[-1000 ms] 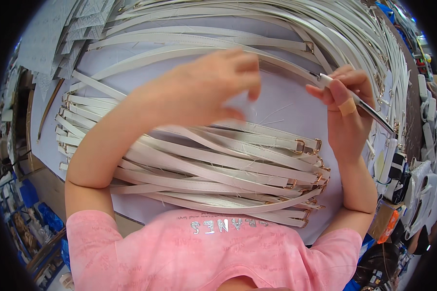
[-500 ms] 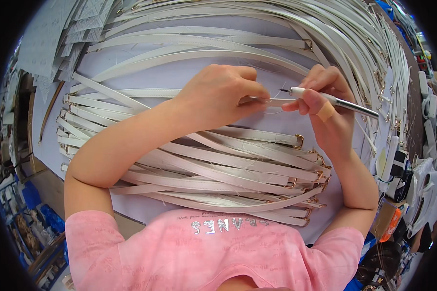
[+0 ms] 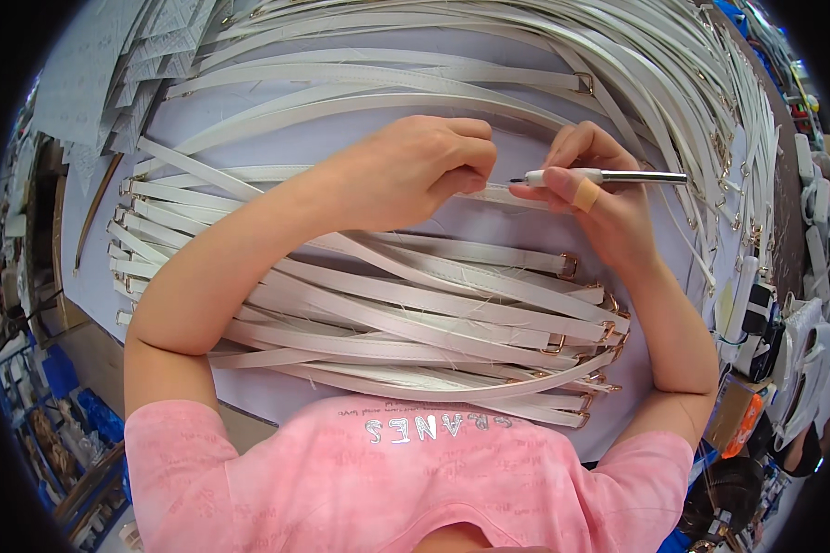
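Note:
In my right hand [image 3: 599,189] is a white pen-shaped tool [image 3: 588,175] with a silver rear end and a dark tip, which points left toward my other hand. The same hand's fingertips are at a narrow white strap [image 3: 507,195], whose short visible stretch runs between my two hands. My left hand [image 3: 433,170] is closed, thumb and fingers pressed together just above the strap's left part. Whatever its fingers pinch, a thread or the strap's edge, is hidden. Below lies a heap of white stitched straps [image 3: 433,297] with gold buckles and loose threads.
More white straps [image 3: 341,112] curve across the table's far side and down its right. Grey-white printed sheets [image 3: 88,69] lie at the far left. A thin brown strip [image 3: 97,212] rests by the left edge. Blue bins [image 3: 60,370] stand lower left, and mixed goods crowd the right.
My left hand has moved slightly left and up, off the strap's near part. The pen-shaped tool has swung level, and my right hand has shifted a little left. A thread no longer shows between them.

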The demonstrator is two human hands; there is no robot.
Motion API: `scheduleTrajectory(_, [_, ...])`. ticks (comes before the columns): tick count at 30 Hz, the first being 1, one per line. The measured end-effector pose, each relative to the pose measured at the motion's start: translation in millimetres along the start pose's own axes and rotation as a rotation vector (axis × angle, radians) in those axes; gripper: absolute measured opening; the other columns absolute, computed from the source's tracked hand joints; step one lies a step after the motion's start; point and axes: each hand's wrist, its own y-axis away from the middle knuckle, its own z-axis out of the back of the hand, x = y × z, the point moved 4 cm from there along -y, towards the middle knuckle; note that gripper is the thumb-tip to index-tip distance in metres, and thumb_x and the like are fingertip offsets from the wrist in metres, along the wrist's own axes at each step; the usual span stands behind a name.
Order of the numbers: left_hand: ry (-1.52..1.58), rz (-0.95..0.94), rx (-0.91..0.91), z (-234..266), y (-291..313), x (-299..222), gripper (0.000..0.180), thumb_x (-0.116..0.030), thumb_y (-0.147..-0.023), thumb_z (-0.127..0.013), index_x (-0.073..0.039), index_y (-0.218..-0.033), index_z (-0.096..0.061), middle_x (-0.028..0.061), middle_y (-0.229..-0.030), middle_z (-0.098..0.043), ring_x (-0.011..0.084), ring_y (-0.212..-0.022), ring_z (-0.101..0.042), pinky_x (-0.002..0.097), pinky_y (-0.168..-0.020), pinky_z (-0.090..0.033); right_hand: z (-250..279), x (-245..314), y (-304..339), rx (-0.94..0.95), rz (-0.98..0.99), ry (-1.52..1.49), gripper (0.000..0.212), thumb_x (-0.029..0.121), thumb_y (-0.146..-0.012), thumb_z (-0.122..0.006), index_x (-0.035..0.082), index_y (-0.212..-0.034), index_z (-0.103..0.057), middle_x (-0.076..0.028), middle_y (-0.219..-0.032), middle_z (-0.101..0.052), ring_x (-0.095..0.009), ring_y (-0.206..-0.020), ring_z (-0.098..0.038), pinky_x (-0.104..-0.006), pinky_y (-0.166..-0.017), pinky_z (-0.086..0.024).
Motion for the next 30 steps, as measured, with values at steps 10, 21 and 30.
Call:
scheduleTrajectory(10, [0.028,0.285,0.026,3.3,-5.4,3.6,0.007,-0.005,-0.091,-0.056,0.001,-0.092,-0.052,0.0172,-0.086,-0.062,0.0376,-0.084,-0.061,0.0446,-0.072,-0.047,-14.9,0.8,2.2,-0.049,0.002,0.301,0.015,0.005,-0.086,-0.074,0.002,-0.089,-0.059,-0.004,-0.082,-0.066,-0.007,-0.074,-0.061,-0.0223,-0.065,-0.049])
scheduleTrajectory(21, [-0.034,0.172,-0.06,-3.5,-7.4,7.5,0.008,-0.005,-0.091,-0.056,0.001,-0.094,-0.052,0.019,-0.09,-0.065,0.0396,-0.088,-0.061,0.0458,-0.072,-0.046,-18.9,-2.6,3.0,-0.023,0.088,0.421,0.012,0.0,-0.086,-0.074,0.001,-0.088,-0.062,-0.001,-0.082,-0.06,-0.007,-0.074,-0.06,-0.0205,-0.067,-0.047])
scheduleTrajectory(30, [-0.044,0.195,-0.068,-2.4,-5.9,7.8,0.01,-0.008,-0.093,-0.057,0.001,-0.095,-0.053,0.0191,-0.089,-0.066,0.0395,-0.087,-0.061,0.046,-0.073,-0.046,-19.1,3.3,7.5,-0.092,0.034,0.353,0.011,-0.002,-0.087,-0.071,0.0,-0.09,-0.061,-0.002,-0.082,-0.059,-0.009,-0.074,-0.061,-0.0217,-0.066,-0.048])
